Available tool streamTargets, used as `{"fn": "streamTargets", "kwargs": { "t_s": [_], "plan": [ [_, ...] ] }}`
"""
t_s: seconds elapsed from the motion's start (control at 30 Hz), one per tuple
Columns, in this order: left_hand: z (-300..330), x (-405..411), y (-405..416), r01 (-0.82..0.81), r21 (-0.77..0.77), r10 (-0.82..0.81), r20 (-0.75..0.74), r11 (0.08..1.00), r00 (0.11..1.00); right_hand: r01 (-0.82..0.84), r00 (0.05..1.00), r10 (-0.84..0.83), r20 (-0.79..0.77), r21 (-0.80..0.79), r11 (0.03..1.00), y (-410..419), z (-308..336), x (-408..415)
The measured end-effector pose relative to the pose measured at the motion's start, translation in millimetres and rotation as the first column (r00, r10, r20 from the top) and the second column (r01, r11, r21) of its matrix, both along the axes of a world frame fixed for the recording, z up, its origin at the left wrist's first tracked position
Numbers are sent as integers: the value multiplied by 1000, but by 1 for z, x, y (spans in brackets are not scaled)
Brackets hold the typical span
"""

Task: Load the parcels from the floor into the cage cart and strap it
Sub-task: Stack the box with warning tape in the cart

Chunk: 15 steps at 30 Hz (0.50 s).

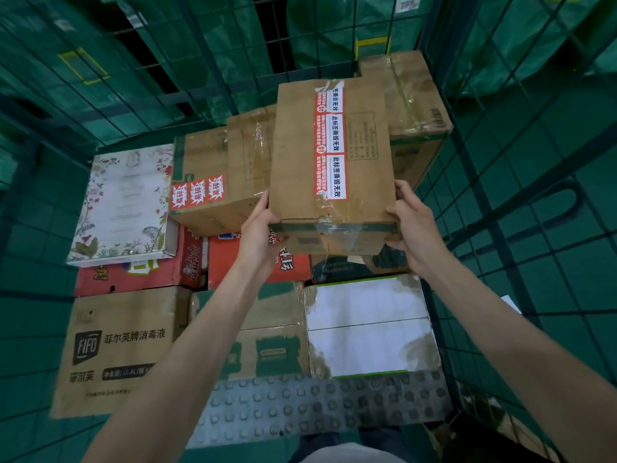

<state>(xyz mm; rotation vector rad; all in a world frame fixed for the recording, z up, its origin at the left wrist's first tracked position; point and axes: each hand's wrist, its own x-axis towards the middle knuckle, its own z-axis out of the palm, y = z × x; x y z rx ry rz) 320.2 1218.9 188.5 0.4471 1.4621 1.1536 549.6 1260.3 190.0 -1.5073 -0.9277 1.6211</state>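
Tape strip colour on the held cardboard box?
Red and white strip with black print, head view.

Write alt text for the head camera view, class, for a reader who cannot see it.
Two bare hands, left hand and right hand, hold a taped cardboard box by its near corners over parcels stacked in a green wire cage cart. Below lie a floral box, red cartons and a FIFO-printed carton.

Both bare arms stretched forward, hands level with each other.

The left hand (258,228) and right hand (412,225) face each other, palms inward, fingers (402,190) curled round the near corners of what they hold between them.
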Motion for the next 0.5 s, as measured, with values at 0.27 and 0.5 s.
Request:
{"fn": "streamTargets", "kwargs": {
  "t_s": [0.27, 0.5],
  "plan": [
    [-25, -9, 1, -63, -15, 65, 182, 998, 981, -49, 981, 22, 193, 135, 990, 14, -7, -15],
    [-36, -14, 5, -104, -74, 120, 266, 992, 957, -113, 954, 52, 295, 194, 974, 18, -2, -21]
  ]
}}
